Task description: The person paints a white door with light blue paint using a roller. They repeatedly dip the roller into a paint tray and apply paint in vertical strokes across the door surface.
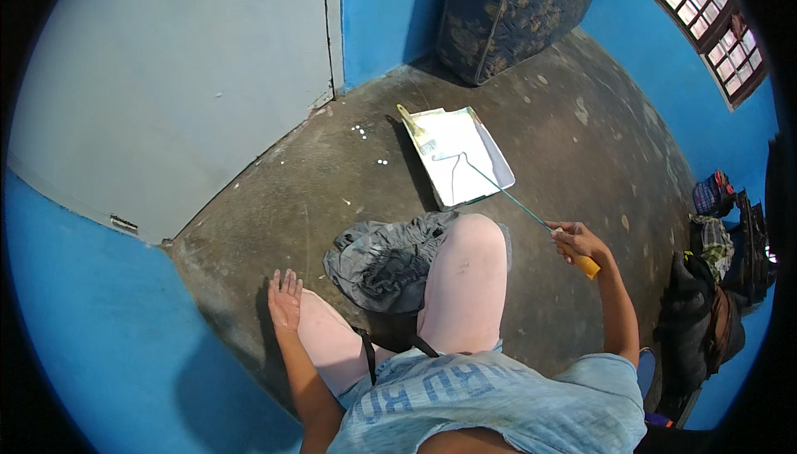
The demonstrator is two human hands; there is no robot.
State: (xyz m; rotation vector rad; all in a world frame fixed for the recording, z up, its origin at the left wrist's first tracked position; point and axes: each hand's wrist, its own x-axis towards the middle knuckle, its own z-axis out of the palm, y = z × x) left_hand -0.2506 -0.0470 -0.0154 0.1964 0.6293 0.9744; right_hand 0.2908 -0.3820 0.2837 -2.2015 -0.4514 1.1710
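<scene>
My right hand point(578, 242) grips the yellow handle point(585, 263) of a paint roller. Its thin green rod point(520, 205) reaches over a paint tray point(507, 174), and the roller head point(447, 156), coated pale, lies in or just over the white paint. A paintbrush point(414, 127) with a yellowish handle rests along the tray's left side, bristles towards the paint. My left hand point(286, 304) is raised beside my left knee, palm up, fingers a little apart, with nothing in it. Between my legs and the tray lies a crumpled grey cloth point(386, 264).
A grey door point(187, 80) stands at the left between blue walls point(99, 317). White paint drops point(382, 162) dot the concrete floor point(299, 205). A dark floral mattress point(498, 18) leans at the back. Clothes and bags point(691, 317) are piled along the right wall, below a barred window point(716, 24).
</scene>
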